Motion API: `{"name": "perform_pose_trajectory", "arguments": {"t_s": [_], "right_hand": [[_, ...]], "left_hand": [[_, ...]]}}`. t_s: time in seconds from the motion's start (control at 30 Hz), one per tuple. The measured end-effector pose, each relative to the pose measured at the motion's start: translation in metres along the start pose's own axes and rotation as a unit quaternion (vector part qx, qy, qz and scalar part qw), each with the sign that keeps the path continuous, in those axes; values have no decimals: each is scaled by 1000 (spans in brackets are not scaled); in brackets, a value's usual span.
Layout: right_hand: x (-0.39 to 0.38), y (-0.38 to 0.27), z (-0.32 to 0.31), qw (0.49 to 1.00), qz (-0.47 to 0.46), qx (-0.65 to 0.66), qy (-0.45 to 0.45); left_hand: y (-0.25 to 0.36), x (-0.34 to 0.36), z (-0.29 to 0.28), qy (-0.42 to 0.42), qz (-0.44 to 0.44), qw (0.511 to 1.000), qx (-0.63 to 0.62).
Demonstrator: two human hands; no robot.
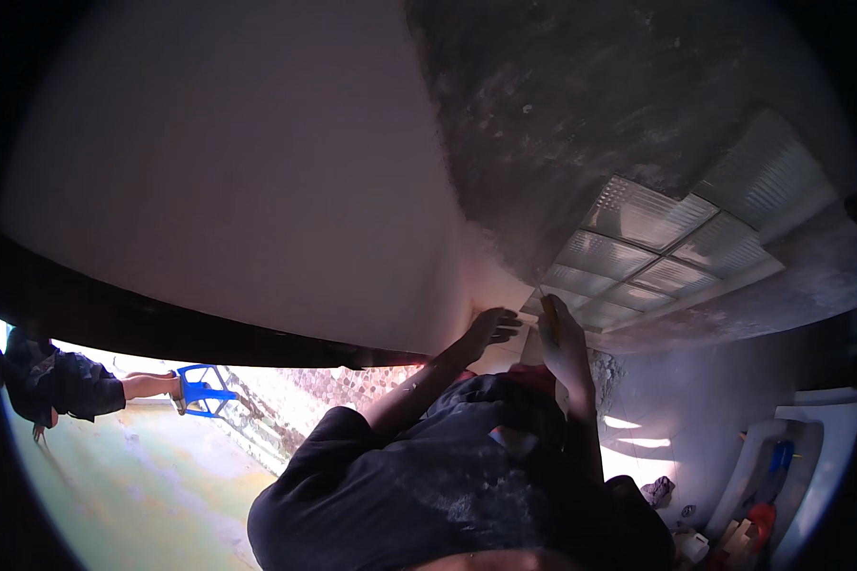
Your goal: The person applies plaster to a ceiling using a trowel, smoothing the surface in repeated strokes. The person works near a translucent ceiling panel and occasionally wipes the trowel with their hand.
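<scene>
In my right hand (564,341) is a slim tool with a yellow-orange handle (550,310). Its thin tip points up at the lower left edge of a panel of ribbed glass blocks (671,276) set in the wall. The kind of tool is too dark and small to tell. Beside it, my left hand (495,329) hangs in the air with its fingers stretched toward the tool, holding nothing. Rough grey plaster (543,105) surrounds the top of the glass blocks, and a smooth pale surface (229,162) meets it on the left.
At far left, another person in dark clothes (76,385) stands near a blue stool (205,390) on a pale floor. A dark beam-like edge (162,314) runs above them. At lower right, a white basin-like fixture (809,466) stands near a red object (760,521) and wood pieces (736,540).
</scene>
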State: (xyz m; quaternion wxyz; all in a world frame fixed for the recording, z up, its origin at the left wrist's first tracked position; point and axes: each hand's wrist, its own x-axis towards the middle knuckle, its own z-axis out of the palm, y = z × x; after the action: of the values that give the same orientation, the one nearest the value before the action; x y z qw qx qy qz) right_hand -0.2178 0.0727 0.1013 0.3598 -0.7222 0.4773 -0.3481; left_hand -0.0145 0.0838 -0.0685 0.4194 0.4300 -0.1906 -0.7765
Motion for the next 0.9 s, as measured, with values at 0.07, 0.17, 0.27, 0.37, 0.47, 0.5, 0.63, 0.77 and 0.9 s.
{"name": "perform_pose_trajectory", "arguments": {"t_s": [0.07, 0.17, 0.27, 0.37, 0.47, 0.5, 0.63, 0.77, 0.9], "right_hand": [[12, -9, 20, 997, 19, 64, -31], [28, -14, 40, 998, -45, 9, -31], [39, -7, 42, 991, 33, 64, -115], [57, 5, 35, 988, -31, 46, -146], [80, 13, 29, 976, -89, 31, -197], [89, 13, 26, 970, -114, 27, -212], [116, 4, 16, 947, 13, 86, -309], [125, -9, 8, 916, 53, 133, -375], [128, -3, 18, 913, 83, 161, -364]], "left_hand": [[11, 4, 19, -64, 3, 989, -131], [32, 12, 35, -119, 14, 948, -296], [54, 12, 43, -173, 96, 934, -296], [76, 11, 53, -99, 136, 951, -261], [92, 19, 61, -17, 147, 941, -303], [94, 25, 62, -10, 153, 933, -325], [91, 57, 57, -24, 221, 896, -385], [88, 68, 50, -43, 281, 885, -367], [105, 53, 70, 13, 286, 886, -364]]}}
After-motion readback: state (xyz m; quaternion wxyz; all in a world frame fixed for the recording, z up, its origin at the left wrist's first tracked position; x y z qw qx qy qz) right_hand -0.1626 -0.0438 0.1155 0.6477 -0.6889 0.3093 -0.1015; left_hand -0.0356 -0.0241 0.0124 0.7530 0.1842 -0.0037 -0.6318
